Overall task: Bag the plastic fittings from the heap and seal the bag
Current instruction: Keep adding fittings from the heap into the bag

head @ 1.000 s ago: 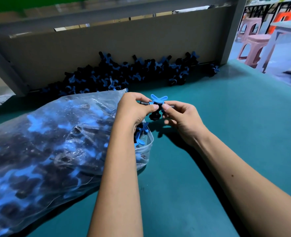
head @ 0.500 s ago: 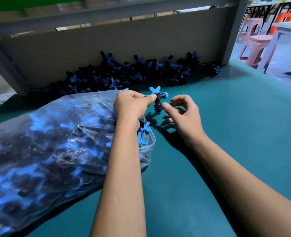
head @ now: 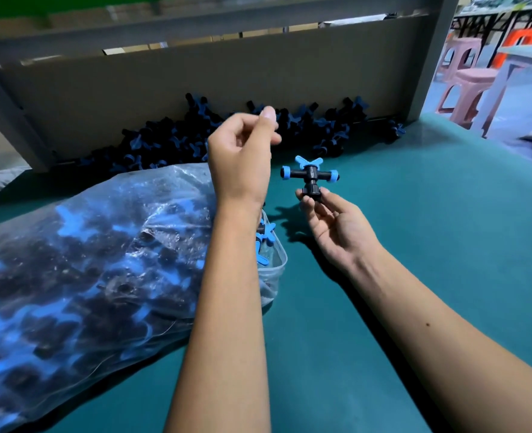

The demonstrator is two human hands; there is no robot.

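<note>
A green worktable point(head: 414, 276) fills the frame, its right edge running diagonally from upper right toward the lower right corner, with bare surface open across the centre and right. Along its far side stands one brown cardboard panel point(head: 196, 89) framed by two grey metal posts, the right post point(head: 436, 51) marking the table's back corner.

One clear plastic bag point(head: 86, 260) lies on its side at left, packed with black-and-blue fittings too many and too blurred to count; its open mouth point(head: 274, 264) faces right, toward the centre of the table, and a couple of blue handles point(head: 264, 242) show just inside the rim. The left forearm crosses in front of the mouth.

One heap of loose fittings point(head: 321, 132) stretches along the foot of the cardboard panel, behind the bag, uncountable at this distance; a single stray fitting point(head: 396, 132) sits apart at its right end, near the post.

Two bare hands work above the table. The left hand point(head: 239, 157) is raised over the bag's top edge, fingers loosely curled with thumb and forefinger close together; no object shows in them. The right hand point(head: 336, 223), palm up, pinches the lower stem of one cross-shaped fitting point(head: 310, 175) between its fingertips, holding it upright in the air between bag mouth and heap.

Beyond the table's right edge stand two pink plastic stools point(head: 464, 82) and one orange one point(head: 521, 42).
</note>
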